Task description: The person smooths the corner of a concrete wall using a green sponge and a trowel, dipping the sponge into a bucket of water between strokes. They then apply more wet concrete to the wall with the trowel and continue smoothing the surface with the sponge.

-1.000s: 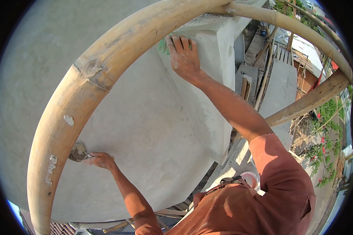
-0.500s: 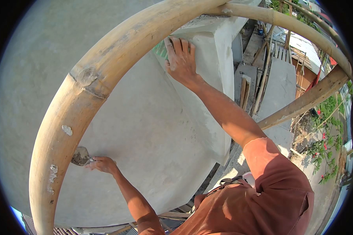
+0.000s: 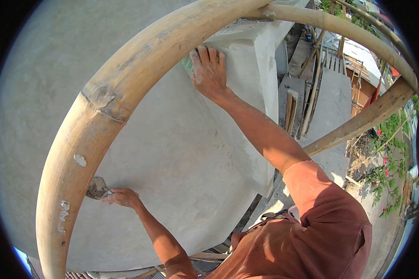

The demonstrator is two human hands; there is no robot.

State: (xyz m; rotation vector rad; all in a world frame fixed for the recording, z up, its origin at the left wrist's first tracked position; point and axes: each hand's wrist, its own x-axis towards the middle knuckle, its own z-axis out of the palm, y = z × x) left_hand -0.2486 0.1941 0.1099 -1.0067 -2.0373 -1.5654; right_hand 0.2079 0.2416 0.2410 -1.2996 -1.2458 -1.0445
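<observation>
My left hand (image 3: pixel 122 197), at lower left, is closed around the handle of a small trowel (image 3: pixel 97 188). The trowel's blade is smeared with grey mortar and lies beside the thick bamboo pole, which partly overlaps it in this view. Higher up, my right hand (image 3: pixel 210 72) presses a thin green piece (image 3: pixel 187 63) against the grey plastered wall (image 3: pixel 172 153), close to a raised corner. Most of that green piece is hidden under the fingers and behind the pole. Pale plaster dust coats the fingers.
The thick bamboo pole (image 3: pixel 91 125) curves across the view in front of the wall. A thinner pole (image 3: pixel 358 39) and a slanted wooden brace (image 3: pixel 358 123) stand at right. Beyond are planks (image 3: pixel 291 109), concrete slabs (image 3: pixel 328 100) and a flowering plant (image 3: pixel 381 174) far below.
My right hand has slid slightly left and down along the wall with the green piece, and less of it shows. My left hand and the trowel have barely moved.
</observation>
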